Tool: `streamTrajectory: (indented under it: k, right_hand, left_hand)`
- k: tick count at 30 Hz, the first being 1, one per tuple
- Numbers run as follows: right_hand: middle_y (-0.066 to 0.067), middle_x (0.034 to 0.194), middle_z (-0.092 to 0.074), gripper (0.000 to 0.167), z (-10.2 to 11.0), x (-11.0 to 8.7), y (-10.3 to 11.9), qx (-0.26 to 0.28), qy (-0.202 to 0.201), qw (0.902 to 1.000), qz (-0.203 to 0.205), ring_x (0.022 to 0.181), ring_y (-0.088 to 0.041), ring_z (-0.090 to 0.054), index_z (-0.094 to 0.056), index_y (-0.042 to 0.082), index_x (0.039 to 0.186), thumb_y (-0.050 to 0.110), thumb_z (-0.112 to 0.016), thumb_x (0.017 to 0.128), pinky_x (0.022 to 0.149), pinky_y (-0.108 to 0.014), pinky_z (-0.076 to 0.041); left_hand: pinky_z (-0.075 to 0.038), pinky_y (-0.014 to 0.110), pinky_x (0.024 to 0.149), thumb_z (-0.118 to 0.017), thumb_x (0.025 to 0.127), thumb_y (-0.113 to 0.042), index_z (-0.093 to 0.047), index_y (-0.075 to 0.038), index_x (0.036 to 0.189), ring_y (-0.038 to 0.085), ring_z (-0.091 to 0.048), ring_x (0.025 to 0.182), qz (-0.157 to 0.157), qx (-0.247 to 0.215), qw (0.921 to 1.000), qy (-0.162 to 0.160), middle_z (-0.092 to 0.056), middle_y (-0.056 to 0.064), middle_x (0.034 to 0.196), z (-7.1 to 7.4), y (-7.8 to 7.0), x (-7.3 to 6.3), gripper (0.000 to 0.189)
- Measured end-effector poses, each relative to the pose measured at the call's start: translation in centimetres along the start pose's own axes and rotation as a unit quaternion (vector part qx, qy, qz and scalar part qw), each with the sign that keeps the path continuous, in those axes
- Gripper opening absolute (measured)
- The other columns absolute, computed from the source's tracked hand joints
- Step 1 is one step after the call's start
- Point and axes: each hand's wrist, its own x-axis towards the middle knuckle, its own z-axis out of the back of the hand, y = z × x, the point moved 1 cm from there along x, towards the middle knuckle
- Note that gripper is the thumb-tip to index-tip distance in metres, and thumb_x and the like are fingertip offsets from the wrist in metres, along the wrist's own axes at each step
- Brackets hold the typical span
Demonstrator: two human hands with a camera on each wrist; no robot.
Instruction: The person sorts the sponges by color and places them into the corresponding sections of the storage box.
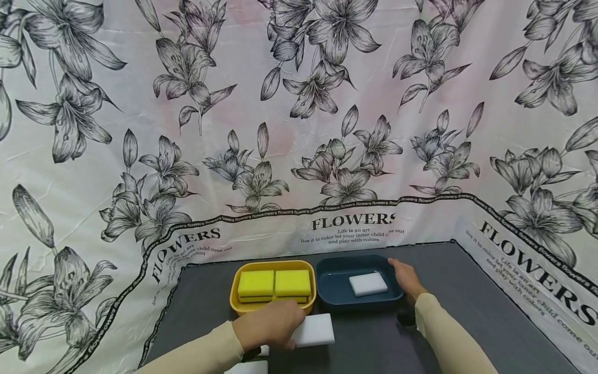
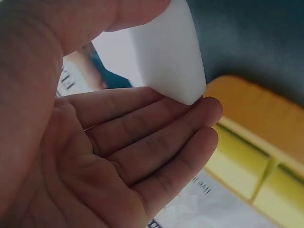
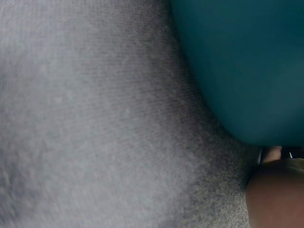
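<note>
While loose white sponges (image 1: pixel 247 368) lie at the near edge of view, partly hidden by the left sleeve (image 1: pixel 191 350), the left hand (image 1: pixel 271 324) pinches another white sponge (image 1: pixel 315 331) in front of two tubs, seemingly just above the grey table (image 1: pixel 364 348). Its thumb presses from one side; the fingers, nearly straight and together, back the other. Such a soft-looking block probably wants a light pinch near one end, kept level so that its free end brushes neither tub. Further off, the right hand (image 1: pixel 407 278) touches the right end of the dark blue tub (image 1: pixel 359 306); steady, gentle contact there should stop it sliding. How tightly those fingers close, I cannot tell. One sponge (image 1: pixel 368 284), also white, lies inside; the yellow tub (image 1: pixel 233 293) just beside holds yellow sponges (image 1: pixel 256 283). I can read no brand on any of these. Behind, a floral cloth (image 1: pixel 261 104) reads "FLOWERS", "Life is an art" and "and play with colors", under a band repeating "flowers".
</note>
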Motion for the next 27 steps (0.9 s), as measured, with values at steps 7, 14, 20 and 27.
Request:
streamTrajectory:
  k: [7,14,20,27]
  right_hand:
    - [-0.035,0.177,-0.015,0.088,0.1,0.0,-0.2,0.007,0.0,0.9999,-0.008,0.163,-0.053,-0.02,-0.019,-0.01,0.17,0.058,-0.032,0.115,0.133,-0.069,-0.016]
    - [-0.034,0.177,-0.017,0.087,0.0,0.0,-0.1,0.012,0.0,0.9999,-0.008,0.162,-0.053,-0.022,-0.02,-0.009,0.17,0.057,-0.032,0.115,0.133,-0.068,-0.016]
    - [-0.034,0.176,-0.018,0.089,0.0,0.0,0.0,0.012,-0.003,0.9999,-0.007,0.161,-0.052,-0.025,-0.02,-0.009,0.17,0.059,-0.032,0.114,0.133,-0.068,-0.018]
    - [-0.035,0.176,-0.019,0.089,-0.1,-0.1,0.0,0.011,-0.004,0.9999,-0.004,0.16,-0.052,-0.027,-0.02,-0.009,0.17,0.059,-0.033,0.114,0.133,-0.068,-0.02]
  left_hand:
    - [-0.06,0.024,0.082,-0.099,0.082,-0.037,-0.077,-0.015,0.114,0.01,-0.06,0.079,0.031,0.014,0.9991,-0.027,-0.07,-0.001,0.098,2.7,0.0,2.4,0.044]
    - [-0.061,0.023,0.082,-0.096,0.087,-0.038,-0.079,-0.015,0.119,0.01,-0.06,0.08,0.027,-0.005,0.9981,-0.055,-0.075,-0.001,0.101,4.5,0.1,5.3,0.043]
    - [-0.06,0.026,0.083,-0.095,0.087,-0.034,-0.078,-0.013,0.122,0.012,-0.061,0.085,0.027,-0.03,0.9967,-0.07,-0.074,0.002,0.108,5.2,0.0,8.0,0.044]
    - [-0.059,0.026,0.078,-0.094,0.087,-0.03,-0.076,-0.012,0.121,0.011,-0.064,0.082,0.038,-0.057,0.9948,-0.075,-0.075,0.001,0.104,5.0,-0.7,11.0,0.042]
